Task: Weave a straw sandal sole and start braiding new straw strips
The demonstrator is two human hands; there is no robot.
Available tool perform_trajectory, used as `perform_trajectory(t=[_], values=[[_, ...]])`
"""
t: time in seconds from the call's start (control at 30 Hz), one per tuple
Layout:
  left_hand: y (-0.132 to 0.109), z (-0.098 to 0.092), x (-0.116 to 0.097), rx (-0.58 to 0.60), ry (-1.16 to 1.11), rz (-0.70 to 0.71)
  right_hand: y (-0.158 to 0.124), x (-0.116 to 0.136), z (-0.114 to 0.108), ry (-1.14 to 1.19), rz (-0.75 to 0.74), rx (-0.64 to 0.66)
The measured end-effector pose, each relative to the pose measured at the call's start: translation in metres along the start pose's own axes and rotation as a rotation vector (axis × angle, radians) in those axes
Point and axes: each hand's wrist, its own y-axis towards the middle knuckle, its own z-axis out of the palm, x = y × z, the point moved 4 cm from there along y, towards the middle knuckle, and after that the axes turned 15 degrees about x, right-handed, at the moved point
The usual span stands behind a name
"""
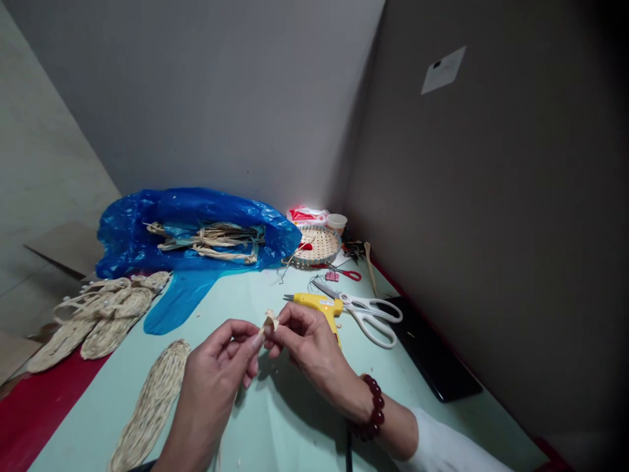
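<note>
A small piece of pale dried husk is pinched between the fingertips of both hands above the light green table. My left hand grips its lower left end with thumb and forefinger. From the right, my right hand holds the upper part, its thumb and fingers pressed together. A dark red bead bracelet circles the right wrist. Just behind my right hand lies a yellow glue gun, partly hidden by it. A woven straw sole rests flat to the left of my left forearm.
White-handled scissors and a black flat device lie at the right. Behind are a blue plastic bag holding husk strips, a round woven basket and red-handled scissors. Woven sandals are at the left edge.
</note>
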Motion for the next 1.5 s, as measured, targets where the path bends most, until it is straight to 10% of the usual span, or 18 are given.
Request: perform_trajectory(t=[0.13, 0.3, 0.5, 0.73, 0.97, 1.5], values=[[-0.006, 0.003, -0.001, -0.083, 0.135, 0.109, 0.001, 0.001, 0.001, 0.054, 0.005, -0.038], [-0.017, 0.014, -0.014, -0.224, 0.647, 0.635, 0.003, 0.001, 0.002, 0.066, 0.037, -0.028], [-0.019, 0.023, -0.016, -0.165, 0.732, 0.734, 0.003, 0.0, -0.004, -0.045, 0.014, -0.054], [-0.005, 0.002, -0.007, -0.157, 0.223, 0.21, -0.002, 0.006, 0.0, -0.214, -0.042, 0.006], [0.005, 0.014, 0.005, 0.13, -0.163, -0.102, -0.007, 0.009, 0.011, -0.32, -0.05, 0.172], [0.011, 0.015, 0.02, 0.133, -0.451, -0.191, -0.005, 0.005, 0.012, -0.323, 0.017, 0.174]])
